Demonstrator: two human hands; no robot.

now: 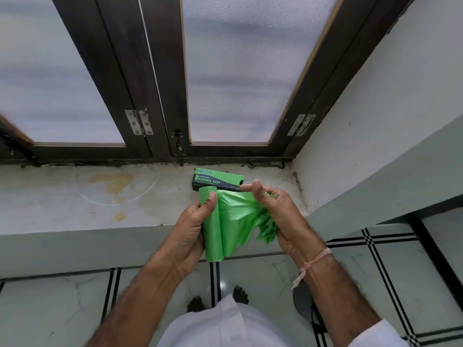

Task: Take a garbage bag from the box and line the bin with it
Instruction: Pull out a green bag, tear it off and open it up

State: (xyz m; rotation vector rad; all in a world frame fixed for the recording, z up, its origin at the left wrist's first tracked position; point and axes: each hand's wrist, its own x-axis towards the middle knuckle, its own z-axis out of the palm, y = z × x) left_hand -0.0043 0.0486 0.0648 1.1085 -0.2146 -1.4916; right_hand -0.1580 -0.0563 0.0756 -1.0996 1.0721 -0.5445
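A green roll of garbage bags (212, 229) is upright in my left hand (190, 229), thumb pressed on its upper part. A loose green bag (240, 219) trails off the roll to the right and is bunched in my right hand (275, 214). Behind my hands, the dark and green garbage bag box (215, 180) lies on the stone window sill (75, 196) with its right end open. A dark round shape (302, 301) shows on the floor under my right forearm; I cannot tell whether it is the bin.
A dark wooden window frame (160, 96) with frosted panes rises behind the sill. A white wall (375, 121) closes the right side. Below is a tiled floor (62, 304) with black lines, where my bare feet stand.
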